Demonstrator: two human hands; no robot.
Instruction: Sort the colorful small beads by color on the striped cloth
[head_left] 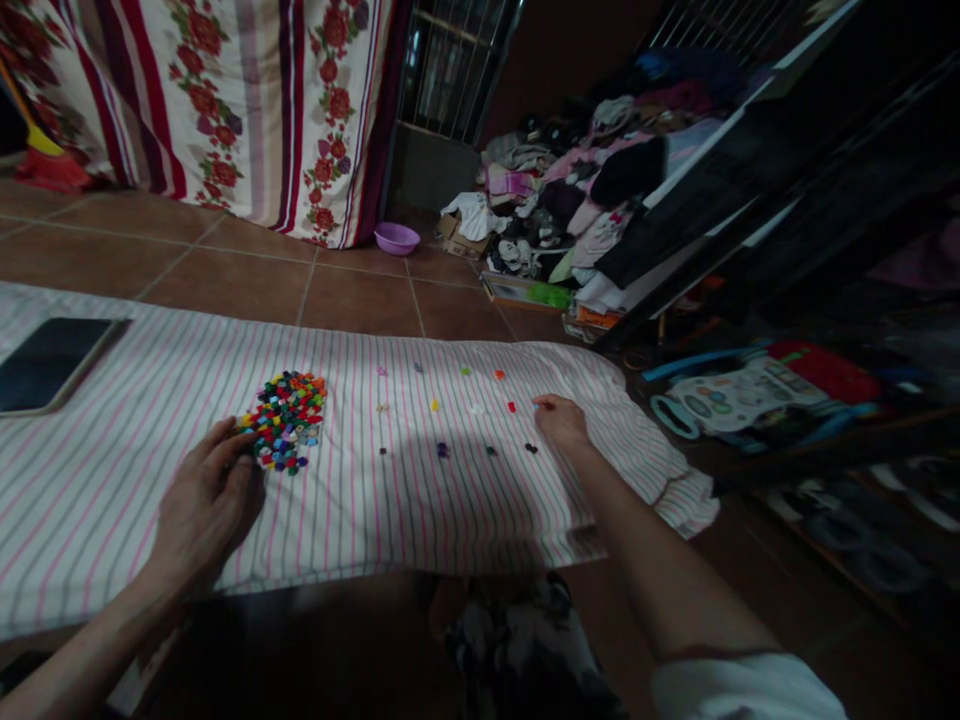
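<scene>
A heap of small multicoloured pieces (289,420) lies on the striped cloth (337,520). My left hand (206,490) rests at the heap's left edge, its fingertips touching the pieces; whether it grips one is unclear. Right of the heap, several small colour groups stand apart in rows, among them yellow (435,405), red (512,407), orange (499,374), green (465,371) and dark purple (442,450). My right hand (561,420) is pinched at the right end of the middle row, just right of the red pieces, with a tiny blue bit at its fingertips.
A dark phone (56,362) lies on the cloth at the far left. Beyond the cloth, a purple basin (397,238) and a large clothes pile (570,190) are on the tiled floor. A colourful bag (742,390) sits at the right.
</scene>
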